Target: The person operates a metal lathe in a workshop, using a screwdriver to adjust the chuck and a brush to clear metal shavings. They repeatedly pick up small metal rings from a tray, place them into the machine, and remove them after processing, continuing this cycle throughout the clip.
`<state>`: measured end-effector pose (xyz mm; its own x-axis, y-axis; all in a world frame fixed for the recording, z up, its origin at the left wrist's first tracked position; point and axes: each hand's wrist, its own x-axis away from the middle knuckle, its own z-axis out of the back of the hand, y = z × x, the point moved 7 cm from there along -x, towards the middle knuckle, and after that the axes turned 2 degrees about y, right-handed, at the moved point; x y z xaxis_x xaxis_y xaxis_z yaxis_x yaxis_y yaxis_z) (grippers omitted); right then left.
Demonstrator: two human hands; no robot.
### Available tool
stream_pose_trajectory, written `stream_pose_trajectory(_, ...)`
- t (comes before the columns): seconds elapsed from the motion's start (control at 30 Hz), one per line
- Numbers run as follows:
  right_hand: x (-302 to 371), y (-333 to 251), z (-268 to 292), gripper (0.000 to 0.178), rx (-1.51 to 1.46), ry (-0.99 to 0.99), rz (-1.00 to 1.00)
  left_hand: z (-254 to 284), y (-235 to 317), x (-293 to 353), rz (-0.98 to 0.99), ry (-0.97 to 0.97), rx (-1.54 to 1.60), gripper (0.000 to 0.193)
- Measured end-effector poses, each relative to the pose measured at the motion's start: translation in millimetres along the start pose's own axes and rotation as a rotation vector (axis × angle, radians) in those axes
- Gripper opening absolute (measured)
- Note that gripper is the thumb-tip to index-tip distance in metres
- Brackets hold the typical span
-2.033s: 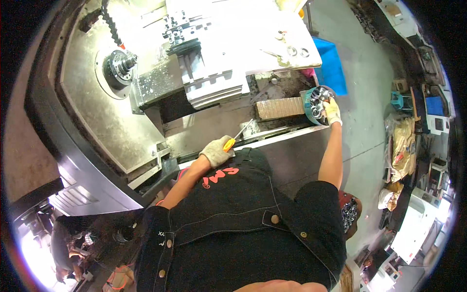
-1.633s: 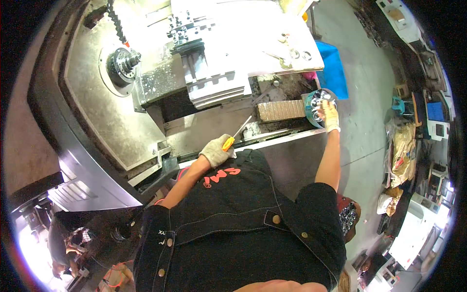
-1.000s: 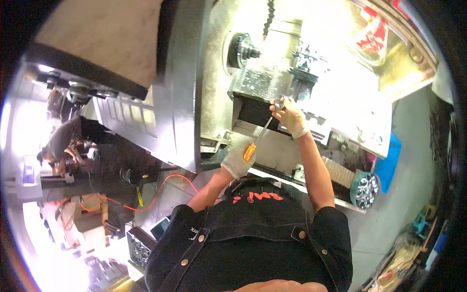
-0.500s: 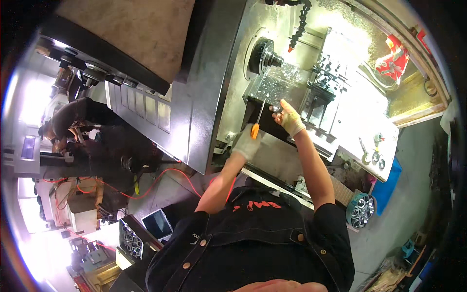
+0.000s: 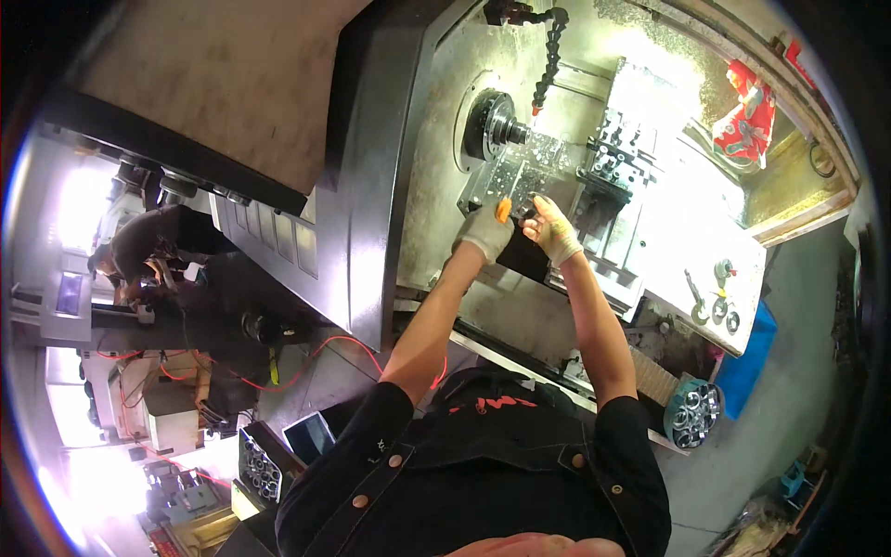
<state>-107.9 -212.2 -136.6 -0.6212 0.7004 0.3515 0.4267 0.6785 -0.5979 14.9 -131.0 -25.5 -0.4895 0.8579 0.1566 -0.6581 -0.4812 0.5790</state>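
Observation:
My left hand (image 5: pixel 484 232), in a pale glove, is closed round the orange handle (image 5: pixel 504 209) of a hand tool. Its thin metal shaft hardly shows now, so I cannot tell its exact kind. Close beside it, my right hand (image 5: pixel 554 228), also gloved, pinches a small dark metal part (image 5: pixel 527 213) between thumb and fingers. Part of that piece is covered by the fingers. Both hands are at the front of a lathe's work space, below the round chuck (image 5: pixel 492 125) and left of the tool block (image 5: pixel 614 165).
A jointed coolant hose (image 5: pixel 551 63) hangs near the chuck. At right, a wrench (image 5: pixel 695 295) and metal rings (image 5: pixel 718 310) lie on a white surface. A round tub (image 5: pixel 682 429) holds several metal rings. A person (image 5: pixel 153 246) bends at left; a red hose (image 5: pixel 325 348) crosses the floor.
My left hand has moved up and right with the orange-handled tool, coming close to my right hand. The shaft, plainly visible earlier, is now mostly hidden. My right hand has barely shifted.

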Motion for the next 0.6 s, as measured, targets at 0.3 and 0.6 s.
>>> stream_pose_trajectory(0.3,-41.2,-22.8,5.9,0.048,-0.326,0.030,-0.124,-14.6,-21.5,71.9,-0.063,-0.238,-0.022,0.033)
stream_pose_trajectory(0.6,-42.0,-33.2,9.4,0.026,-0.190,0.080,-0.037,-16.2,-6.5,23.5,-0.027,-0.095,0.066,0.035)
